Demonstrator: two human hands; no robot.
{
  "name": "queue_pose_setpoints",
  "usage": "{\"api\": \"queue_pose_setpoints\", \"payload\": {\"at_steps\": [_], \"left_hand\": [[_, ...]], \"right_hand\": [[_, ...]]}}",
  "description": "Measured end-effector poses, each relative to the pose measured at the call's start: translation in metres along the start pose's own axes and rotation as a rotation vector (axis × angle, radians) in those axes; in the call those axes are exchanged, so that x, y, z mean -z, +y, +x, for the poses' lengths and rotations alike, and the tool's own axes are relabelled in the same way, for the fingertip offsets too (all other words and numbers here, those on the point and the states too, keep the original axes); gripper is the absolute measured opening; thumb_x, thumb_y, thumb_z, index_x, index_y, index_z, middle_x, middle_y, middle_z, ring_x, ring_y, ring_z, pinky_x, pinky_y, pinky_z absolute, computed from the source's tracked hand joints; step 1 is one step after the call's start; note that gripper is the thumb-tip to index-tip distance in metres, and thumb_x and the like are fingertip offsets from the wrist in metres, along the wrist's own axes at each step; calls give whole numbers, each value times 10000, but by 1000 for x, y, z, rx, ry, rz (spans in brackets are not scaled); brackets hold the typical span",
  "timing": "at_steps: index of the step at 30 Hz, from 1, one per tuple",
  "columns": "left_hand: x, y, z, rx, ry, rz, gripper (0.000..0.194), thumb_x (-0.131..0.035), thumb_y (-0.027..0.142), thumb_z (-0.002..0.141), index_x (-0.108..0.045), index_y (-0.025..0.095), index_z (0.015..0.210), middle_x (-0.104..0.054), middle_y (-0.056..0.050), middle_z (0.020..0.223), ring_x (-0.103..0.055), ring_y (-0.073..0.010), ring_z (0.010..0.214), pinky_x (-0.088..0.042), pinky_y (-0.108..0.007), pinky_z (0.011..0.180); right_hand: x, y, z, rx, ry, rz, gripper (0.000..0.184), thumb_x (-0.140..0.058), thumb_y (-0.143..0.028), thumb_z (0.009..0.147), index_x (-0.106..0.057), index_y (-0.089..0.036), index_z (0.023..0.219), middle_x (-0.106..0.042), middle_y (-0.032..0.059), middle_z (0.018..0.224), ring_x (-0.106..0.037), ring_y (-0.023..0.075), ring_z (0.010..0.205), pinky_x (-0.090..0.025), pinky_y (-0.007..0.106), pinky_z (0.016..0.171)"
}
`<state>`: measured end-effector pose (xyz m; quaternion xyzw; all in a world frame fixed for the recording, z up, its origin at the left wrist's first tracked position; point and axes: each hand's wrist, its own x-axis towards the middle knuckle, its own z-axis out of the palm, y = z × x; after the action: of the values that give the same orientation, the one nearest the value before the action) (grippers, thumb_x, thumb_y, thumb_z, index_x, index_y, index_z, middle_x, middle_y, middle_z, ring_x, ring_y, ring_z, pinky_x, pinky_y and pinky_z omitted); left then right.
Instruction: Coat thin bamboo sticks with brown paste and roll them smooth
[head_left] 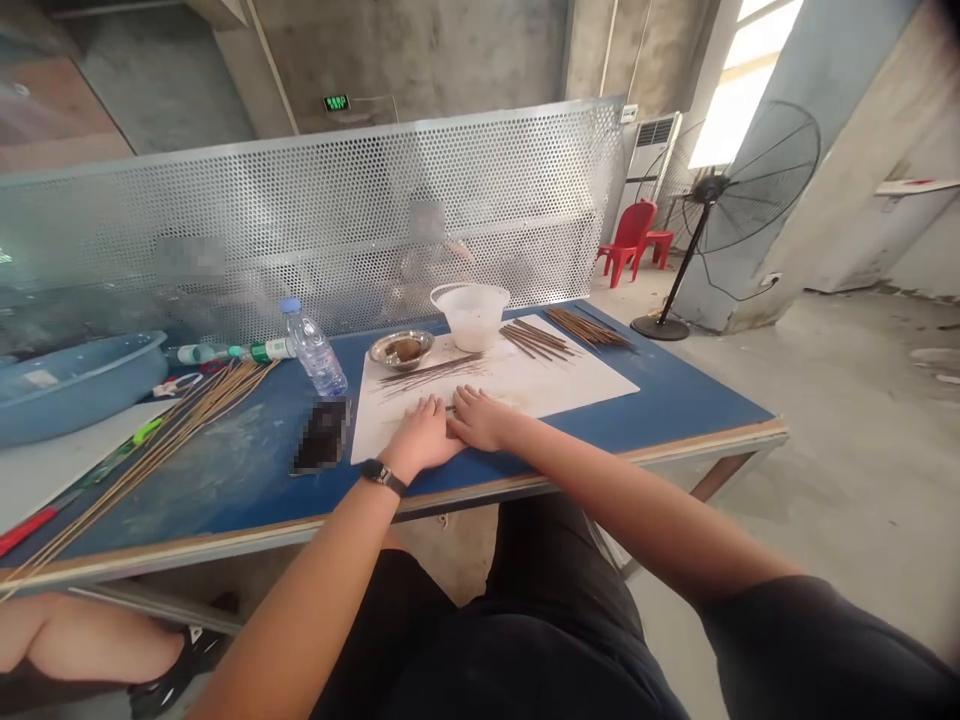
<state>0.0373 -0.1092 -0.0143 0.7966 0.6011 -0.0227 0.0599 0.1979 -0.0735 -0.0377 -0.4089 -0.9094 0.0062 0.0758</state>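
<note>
My left hand (424,432) lies palm down on a white board (592,385), fingers stretched forward. Right beside it my right hand (481,420) rests flat on the same board, fingers extended. A small dark piece shows between the fingers of both hands; what lies under the palms is hidden. Just beyond the hands are thin brown sticks (435,370). Behind them stand a metal bowl (379,350) with a brown lump (407,349) in it and a translucent white bucket (472,318). Thicker dark brown sticks (536,340) lie to the bucket's right.
A bundle of sticks (589,328) lies at the far right of the blue table (697,400). Left are a water bottle (319,350), a phone (321,436), long thin sticks (202,410) and a blue basin (82,385). A perforated metal screen (300,220) borders the back. Another person's leg (112,640) shows lower left.
</note>
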Motion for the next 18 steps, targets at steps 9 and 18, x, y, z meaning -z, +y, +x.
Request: {"api": "queue_pose_setpoints", "payload": {"at_steps": [9, 18], "left_hand": [[-17, 24, -71, -47, 108, 8, 860, -497, 496, 981, -307, -28, 1635, -229, -262, 1729, -248, -370, 1613, -231, -499, 1307], [-5, 2, -8, -75, -8, -9, 1027, -543, 613, 917, -200, 2, 1668, -159, -267, 1741, -159, -391, 1630, -176, -541, 1303]], "right_hand": [[5, -25, -65, 12, -21, 181, 877, -269, -589, 1069, -288, 80, 1634, -226, 294, 1713, -170, 405, 1624, -197, 544, 1318], [7, -13, -13, -8, -67, 111, 736, -302, -402, 1071, -310, 89, 1620, -292, 305, 1692, -235, 413, 1607, -214, 580, 1300]]}}
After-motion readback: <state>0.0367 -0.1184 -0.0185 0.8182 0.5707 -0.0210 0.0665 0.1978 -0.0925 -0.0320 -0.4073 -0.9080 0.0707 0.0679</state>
